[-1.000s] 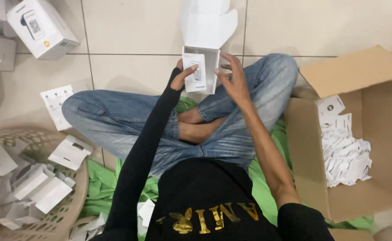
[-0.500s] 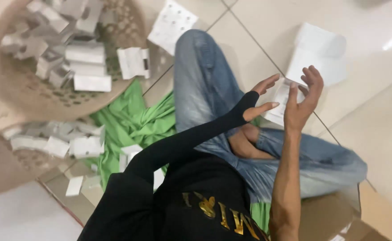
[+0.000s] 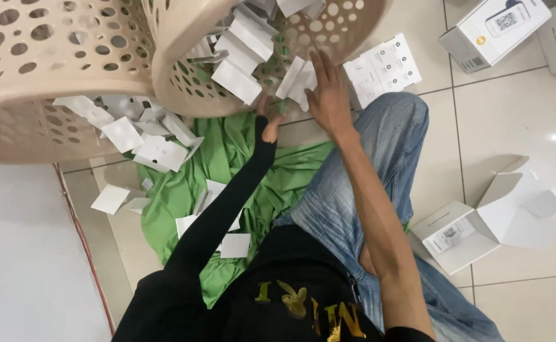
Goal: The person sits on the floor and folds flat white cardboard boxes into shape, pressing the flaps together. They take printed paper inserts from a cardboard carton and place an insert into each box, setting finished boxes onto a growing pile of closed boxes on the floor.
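My right hand (image 3: 328,95) lies spread on white card inserts (image 3: 294,79) at the basket (image 3: 183,82) rim; left hand (image 3: 266,120) just below, grip unclear; inserts look light, thin, bendable; I'd pinch edges.

So both hands were up at the open white box (image 3: 474,228) a second ago, and now that box just sits alone on the tiles by the right knee. The right hand (image 3: 328,95) has gone over to the basket (image 3: 183,82), fingers on the white cards (image 3: 243,54) at its rim. The left hand (image 3: 266,120) has come in right under the rim too.
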